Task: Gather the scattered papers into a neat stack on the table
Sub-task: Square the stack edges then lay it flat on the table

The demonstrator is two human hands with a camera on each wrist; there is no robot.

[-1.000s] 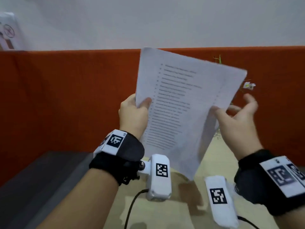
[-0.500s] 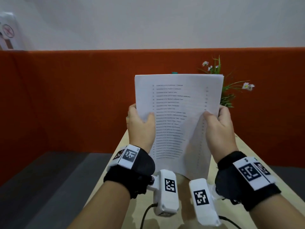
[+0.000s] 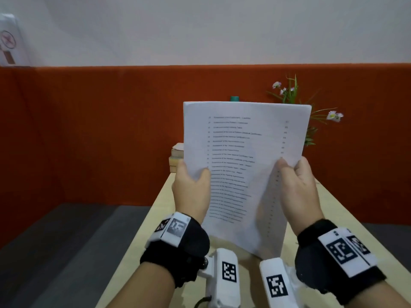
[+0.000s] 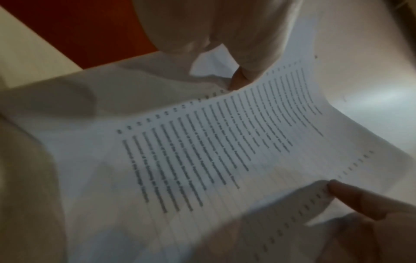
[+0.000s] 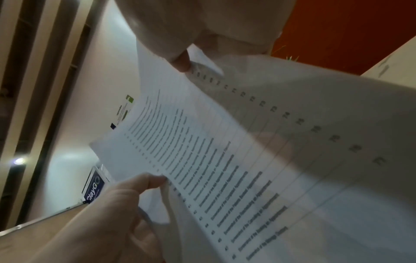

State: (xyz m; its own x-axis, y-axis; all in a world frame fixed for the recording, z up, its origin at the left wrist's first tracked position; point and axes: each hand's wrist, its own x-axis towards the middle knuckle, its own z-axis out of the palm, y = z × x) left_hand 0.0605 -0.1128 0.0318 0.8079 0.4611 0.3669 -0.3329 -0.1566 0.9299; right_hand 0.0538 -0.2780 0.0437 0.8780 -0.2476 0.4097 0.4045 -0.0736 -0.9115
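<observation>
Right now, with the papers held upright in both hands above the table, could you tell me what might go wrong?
Only thumbs and fingers at the side edges hold the papers: the left hand and right hand could let inner sheets slip out. The bottom edge looks uneven, so tapping it on the table may crease corners. The plant stands close behind.

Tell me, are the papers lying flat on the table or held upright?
Held upright. The papers stand on end above the table, the left hand and right hand gripping their side edges.
</observation>
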